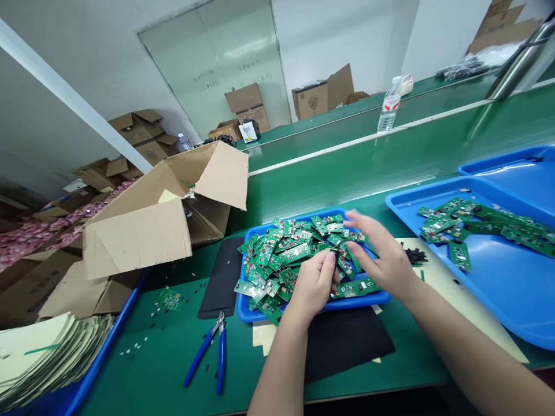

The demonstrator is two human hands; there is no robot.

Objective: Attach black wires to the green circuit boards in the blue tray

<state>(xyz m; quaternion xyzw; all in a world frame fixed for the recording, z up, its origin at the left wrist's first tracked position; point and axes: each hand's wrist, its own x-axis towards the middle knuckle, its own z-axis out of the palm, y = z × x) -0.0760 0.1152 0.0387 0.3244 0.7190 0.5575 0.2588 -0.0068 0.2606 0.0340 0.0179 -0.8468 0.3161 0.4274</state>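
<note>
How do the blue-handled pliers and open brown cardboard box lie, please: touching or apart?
Apart: the head view shows green tabletop between pliers and box.

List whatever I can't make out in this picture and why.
All in the head view:
- Dark piece in the left hand: mostly hidden by its fingers.
- Floor of the open cardboard box: hidden by its walls.
- Writing on the wall panel: too small and faint.
- Rearmost blue tray: cut off by the right edge.

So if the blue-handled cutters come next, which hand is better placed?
Probably the left hand: the cutters lie on its side of the filled tray, and the right hand is farther off.
</note>
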